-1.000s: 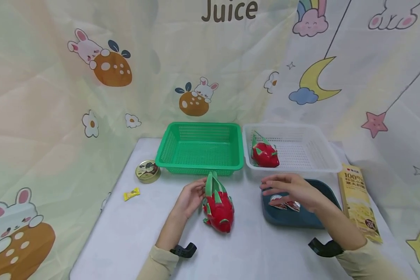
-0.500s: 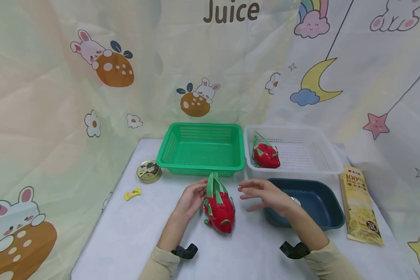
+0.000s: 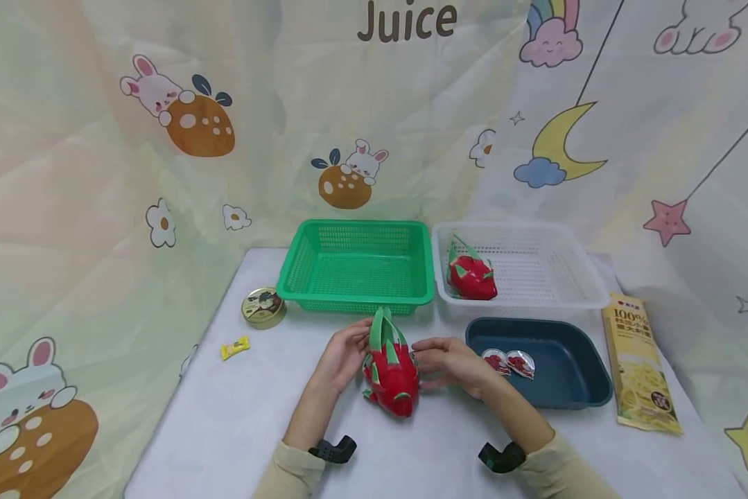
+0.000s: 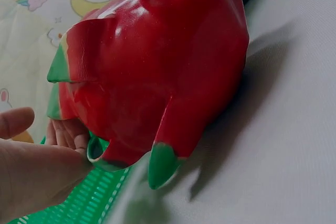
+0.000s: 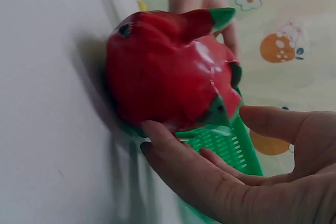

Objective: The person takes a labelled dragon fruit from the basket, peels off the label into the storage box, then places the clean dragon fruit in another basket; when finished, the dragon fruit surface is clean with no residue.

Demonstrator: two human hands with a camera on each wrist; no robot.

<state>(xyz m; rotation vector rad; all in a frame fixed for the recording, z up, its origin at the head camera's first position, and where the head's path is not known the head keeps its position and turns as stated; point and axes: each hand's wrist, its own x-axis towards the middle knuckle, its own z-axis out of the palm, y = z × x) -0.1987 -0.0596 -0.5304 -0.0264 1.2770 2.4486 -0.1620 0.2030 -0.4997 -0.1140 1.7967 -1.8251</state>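
A glossy red dragon fruit model (image 3: 394, 378) with green leaf tips lies on the white table, its long green leaves towards the green basket. My left hand (image 3: 345, 353) is at its left side; in the left wrist view the fingers (image 4: 68, 135) reach to its leafy end, the thumb apart. From the right, my right hand (image 3: 451, 362) comes up to the fruit with loosely bent fingers. In the right wrist view a fingertip (image 5: 157, 132) touches the fruit's side, while the thumb stands apart. Two small pieces with red fruit pictures (image 3: 520, 363) lie in the dark blue tray (image 3: 567, 398).
Behind stand a green basket (image 3: 356, 302) and a white basket (image 3: 536, 303) holding another red dragon fruit (image 3: 473, 278). To the left are a round gold tin (image 3: 263, 308) and a yellow-wrapped candy (image 3: 235, 348). A yellow pasta bag (image 3: 642, 367) lies far right.
My right hand has moved left from above the blue tray to the dragon fruit's right side, uncovering the two small pieces. The left hand and the fruit have stayed nearly where they were.
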